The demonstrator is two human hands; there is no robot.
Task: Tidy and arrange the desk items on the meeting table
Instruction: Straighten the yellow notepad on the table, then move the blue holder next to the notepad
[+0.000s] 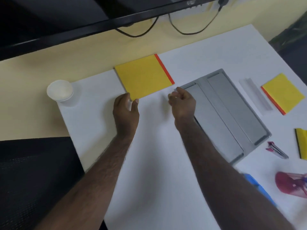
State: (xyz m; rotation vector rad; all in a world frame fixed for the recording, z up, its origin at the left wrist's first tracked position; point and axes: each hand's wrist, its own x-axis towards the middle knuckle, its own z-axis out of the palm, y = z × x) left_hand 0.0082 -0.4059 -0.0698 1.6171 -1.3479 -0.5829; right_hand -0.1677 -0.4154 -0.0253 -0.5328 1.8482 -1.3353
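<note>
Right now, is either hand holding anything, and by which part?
The left hand touches the near corner of the yellow pad, thumb at its edge; a firm grip cannot be told. The right hand is loosely curled and holds nothing visible.

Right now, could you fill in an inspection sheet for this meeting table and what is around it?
Surface: white table, pale yellow floor beyond.
Job's things: yellow notebook with an orange spine; smaller yellow pad; grey tray; clear ruler; stack of paper cups.
Clutter: stapler, blue item, red item.
Grips: left hand touches the notebook's corner; right hand curled, contents unclear.
Cables: black cables hang under the screen.
Surroundings: black chair.
</note>
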